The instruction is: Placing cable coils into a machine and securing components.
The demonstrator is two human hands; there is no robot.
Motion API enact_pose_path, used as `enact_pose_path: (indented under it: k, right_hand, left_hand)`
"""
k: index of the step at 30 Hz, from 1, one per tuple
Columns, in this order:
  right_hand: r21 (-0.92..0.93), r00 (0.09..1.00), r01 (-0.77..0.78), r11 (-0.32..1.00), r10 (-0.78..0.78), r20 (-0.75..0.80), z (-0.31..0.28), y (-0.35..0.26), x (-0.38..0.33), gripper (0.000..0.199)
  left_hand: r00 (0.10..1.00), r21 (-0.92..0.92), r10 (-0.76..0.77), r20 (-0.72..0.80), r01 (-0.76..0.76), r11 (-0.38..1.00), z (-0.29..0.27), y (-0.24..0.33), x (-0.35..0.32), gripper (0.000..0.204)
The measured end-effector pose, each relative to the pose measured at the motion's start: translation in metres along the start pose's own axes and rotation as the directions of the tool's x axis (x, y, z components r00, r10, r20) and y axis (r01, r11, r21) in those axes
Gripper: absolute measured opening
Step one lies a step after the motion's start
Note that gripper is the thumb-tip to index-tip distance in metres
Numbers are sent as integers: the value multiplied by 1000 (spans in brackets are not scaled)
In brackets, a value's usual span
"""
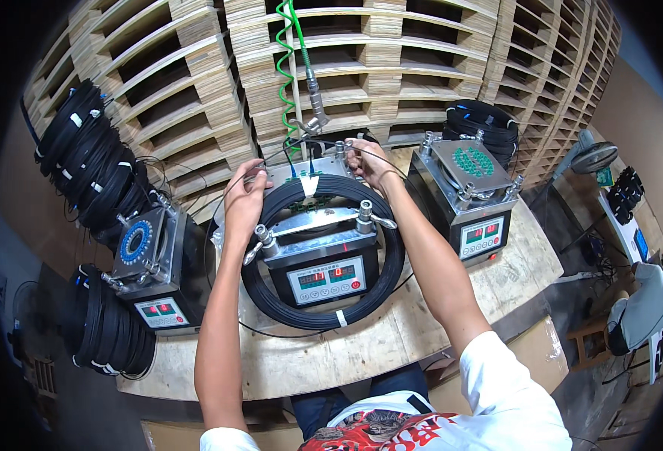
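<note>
A coil of black cable hangs around the middle polishing machine, tied with white bands. Beyond the machine's metal top plate, my right hand pinches a thin black cable near a metal corner post. My left hand is at the coil's far left side, its fingers curled on the same thin cable. Green holders on the plate show partly behind the coil. Two blue-tipped connectors stand upright close to the white band.
A second machine with green holders stands right; another with a blue ring stands left. Black cable coils pile up at far left, others behind the right machine. A green air hose hangs before wooden pallets.
</note>
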State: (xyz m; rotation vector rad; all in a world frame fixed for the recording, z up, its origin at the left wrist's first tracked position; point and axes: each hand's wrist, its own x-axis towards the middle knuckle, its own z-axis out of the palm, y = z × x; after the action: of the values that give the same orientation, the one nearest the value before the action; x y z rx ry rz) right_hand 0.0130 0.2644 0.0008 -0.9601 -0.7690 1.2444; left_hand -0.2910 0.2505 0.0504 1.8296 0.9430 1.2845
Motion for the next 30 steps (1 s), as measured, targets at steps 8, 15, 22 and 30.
enact_pose_path:
  k: [8,15,22,30]
  right_hand:
    - [-695,891,233,680,-435,-127,-41,14,38,54]
    - [-921,919,162,355,-393,10,27,-3,8,76]
    - [-868,939,264,421,-318,131,11,-5,28,50]
    - [-718,844,535,444,-307,439,15,-6,-1,49]
  left_hand:
    - [1000,-54,8,18,-7,999,13,2,3,29]
    - [1000,-8,-23,-19,23,1000,-4,-1,-2,28]
    - [981,162,153,-122,-133,978,7,-6,1,29]
    - [940,287,290,-182,-231,930,3,-19,7,38]
